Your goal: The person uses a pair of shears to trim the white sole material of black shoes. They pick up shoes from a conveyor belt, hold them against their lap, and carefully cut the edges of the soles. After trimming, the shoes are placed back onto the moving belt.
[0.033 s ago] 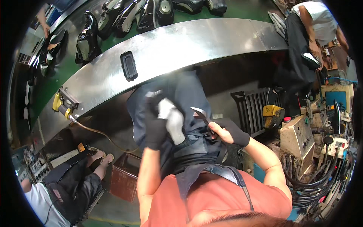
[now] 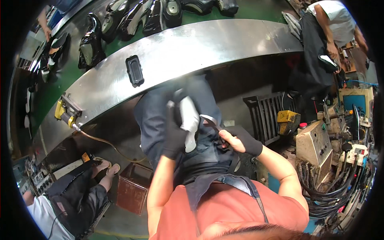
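Observation:
My left hand (image 2: 174,134), in a black glove, is wrapped round a shoe (image 2: 189,116) above my lap. The pale sole side of the shoe faces up, with dark material at its far end; motion smears it. In my right hand (image 2: 242,141), in a black glove with bare fingertips, is a pair of pincers (image 2: 212,121) with a shiny curved jaw and dark handles. The fingers are closed round the handles. The jaw points left at the shoe, close beside it; whether they touch, I cannot tell.
A metal bench (image 2: 176,50) curves ahead, carrying a black tray (image 2: 135,71) and a yellow air stapler (image 2: 66,114) with a hose. Black shoes (image 2: 91,44) line the green belt (image 2: 72,76) behind. Machinery (image 2: 316,144) and cables stand right. A brown bin (image 2: 133,188) is lower left; people work on both sides.
My left hand and the shoe have moved right, toward the pincers, and the shoe has turned a little more upright. My right hand has barely moved.

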A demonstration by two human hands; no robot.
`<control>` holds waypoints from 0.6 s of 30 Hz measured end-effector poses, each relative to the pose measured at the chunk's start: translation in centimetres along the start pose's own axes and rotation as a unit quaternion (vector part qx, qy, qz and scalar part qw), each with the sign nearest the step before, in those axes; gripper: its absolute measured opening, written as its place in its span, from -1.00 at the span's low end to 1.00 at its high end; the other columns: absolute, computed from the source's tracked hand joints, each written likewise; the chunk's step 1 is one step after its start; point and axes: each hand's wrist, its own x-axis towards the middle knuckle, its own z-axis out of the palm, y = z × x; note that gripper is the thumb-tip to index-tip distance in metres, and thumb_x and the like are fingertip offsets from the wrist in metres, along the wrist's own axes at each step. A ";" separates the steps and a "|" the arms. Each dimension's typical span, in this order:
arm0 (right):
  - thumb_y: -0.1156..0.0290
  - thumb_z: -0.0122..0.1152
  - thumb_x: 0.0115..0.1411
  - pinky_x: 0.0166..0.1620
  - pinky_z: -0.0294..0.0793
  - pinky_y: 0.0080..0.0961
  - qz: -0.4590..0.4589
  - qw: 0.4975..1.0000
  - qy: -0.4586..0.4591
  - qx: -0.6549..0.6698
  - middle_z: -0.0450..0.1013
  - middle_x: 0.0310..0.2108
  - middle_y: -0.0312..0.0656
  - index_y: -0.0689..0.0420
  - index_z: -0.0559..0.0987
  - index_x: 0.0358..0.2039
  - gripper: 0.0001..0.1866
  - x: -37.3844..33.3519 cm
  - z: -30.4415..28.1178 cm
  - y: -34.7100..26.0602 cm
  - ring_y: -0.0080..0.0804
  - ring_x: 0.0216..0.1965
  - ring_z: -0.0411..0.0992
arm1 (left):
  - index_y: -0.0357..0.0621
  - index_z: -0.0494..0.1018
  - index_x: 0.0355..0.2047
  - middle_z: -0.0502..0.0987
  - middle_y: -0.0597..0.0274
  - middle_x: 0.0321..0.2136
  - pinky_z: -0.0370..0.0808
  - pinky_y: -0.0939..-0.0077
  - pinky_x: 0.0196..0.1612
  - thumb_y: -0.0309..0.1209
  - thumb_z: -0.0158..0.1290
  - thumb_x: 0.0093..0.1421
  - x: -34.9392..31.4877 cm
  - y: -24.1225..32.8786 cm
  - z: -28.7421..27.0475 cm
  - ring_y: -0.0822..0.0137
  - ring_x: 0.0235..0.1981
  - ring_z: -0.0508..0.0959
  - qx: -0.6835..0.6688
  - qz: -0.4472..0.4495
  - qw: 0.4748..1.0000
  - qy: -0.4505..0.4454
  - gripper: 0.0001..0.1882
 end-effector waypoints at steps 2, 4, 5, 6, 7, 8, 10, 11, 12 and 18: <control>0.02 -0.06 0.38 -0.40 0.43 -0.58 0.054 0.999 -0.005 -0.001 0.38 -0.60 -0.33 0.23 0.46 -0.47 -0.50 -0.1 -0.3 0.3 -0.63 -0.54 0.39 | -0.42 -0.03 0.31 0.10 -0.24 0.30 0.07 0.31 0.34 -0.24 0.17 0.16 -3.1 -2.4 1.4 0.10 0.35 0.13 0.232 0.000 0.971 -0.058 -0.12; 0.01 -0.06 0.37 -0.40 0.43 -0.59 0.103 0.995 -0.009 -0.005 0.40 -0.59 -0.32 0.23 0.50 -0.43 -0.50 0.6 -1.1 1.3 -0.63 -0.55 0.39 | -0.41 0.02 0.30 0.16 -0.21 0.28 0.12 0.35 0.31 -0.28 0.12 0.21 -3.0 -2.9 0.5 0.11 0.32 0.18 0.128 -0.047 0.987 -0.084 -0.21; -0.03 -0.06 0.36 -0.42 0.42 -0.56 0.031 0.996 -0.033 -0.075 0.45 -0.55 -0.31 0.21 0.56 -0.34 -0.49 1.7 -2.0 2.5 -0.63 -0.54 0.41 | -0.41 0.04 0.30 0.18 -0.20 0.27 0.15 0.37 0.30 -0.30 0.10 0.23 -2.8 -3.2 -0.1 0.11 0.31 0.20 0.075 -0.071 0.990 -0.095 -0.25; -0.07 -0.07 0.34 -0.40 0.43 -0.43 0.047 0.977 -0.103 -0.180 0.51 -0.54 -0.18 0.20 0.59 -0.27 -0.46 2.8 -3.3 2.0 -0.49 -0.52 0.46 | -0.40 0.06 0.29 0.21 -0.18 0.26 0.18 0.39 0.29 -0.32 0.07 0.25 -3.2 -3.4 -0.6 0.12 0.30 0.22 0.022 -0.102 0.989 -0.103 -0.29; -0.05 -0.07 0.33 -0.38 0.43 -0.33 0.006 0.965 -0.124 -0.233 0.51 -0.55 -0.09 0.20 0.59 -0.30 -0.47 3.8 -3.7 1.0 -0.34 -0.52 0.48 | -0.40 0.09 0.29 0.24 -0.17 0.25 0.20 0.41 0.27 -0.35 0.05 0.28 -3.5 -3.4 -0.8 0.13 0.29 0.25 -0.031 -0.129 0.986 -0.104 -0.34; -0.04 -0.07 0.32 -0.37 0.43 -0.23 -0.035 0.947 -0.145 -0.284 0.51 -0.55 0.00 0.20 0.60 -0.32 -0.48 4.4 -3.4 0.0 -0.18 -0.52 0.49 | -0.42 0.03 0.30 0.17 -0.14 0.29 0.18 0.41 0.28 -0.37 0.08 0.24 -4.3 -3.2 0.7 0.17 0.31 0.19 -0.130 -0.146 0.977 -0.085 -0.28; 0.05 -0.05 0.29 -0.32 0.43 -0.10 -0.069 0.898 -0.163 -0.403 0.49 -0.51 0.14 0.24 0.61 -0.39 -0.51 5.3 -1.7 -2.3 0.10 -0.51 0.46 | -0.40 -0.06 0.33 0.08 -0.13 0.33 0.11 0.34 0.33 -0.36 0.08 0.25 -5.4 -2.8 2.0 0.14 0.34 0.13 0.017 0.020 0.998 -0.065 -0.22; 0.10 -0.03 0.28 -0.33 0.43 -0.08 -0.049 0.854 -0.132 -0.501 0.49 -0.49 0.16 0.29 0.60 -0.45 -0.52 4.8 -0.5 -3.6 0.15 -0.49 0.46 | -0.45 -0.09 0.33 0.03 -0.18 0.34 0.04 0.33 0.35 -0.32 0.14 0.20 -5.7 -2.2 2.6 0.09 0.38 0.04 -0.032 -0.014 0.997 -0.066 -0.14; 0.10 -0.03 0.28 -0.33 0.43 -0.08 -0.059 0.860 -0.111 -0.495 0.49 -0.50 0.16 0.30 0.60 -0.46 -0.52 5.0 -0.3 -3.3 0.14 -0.48 0.47 | -0.46 -0.10 0.33 0.02 -0.19 0.34 0.03 0.33 0.36 -0.32 0.15 0.19 -5.5 -3.0 2.6 0.09 0.38 0.03 0.010 -0.009 0.998 -0.069 -0.12; 0.01 -0.04 0.30 -0.37 0.47 -0.15 -0.297 0.745 -0.059 -0.595 0.53 -0.43 0.08 0.24 0.60 -0.40 -0.49 9.1 -2.9 1.1 0.05 -0.52 0.48 | -0.32 -0.20 0.37 0.05 -0.08 0.33 -0.05 0.31 0.38 -0.02 -0.20 0.38 -1.7 -2.9 2.0 0.12 0.37 0.01 -0.486 -0.295 0.814 -0.120 -0.20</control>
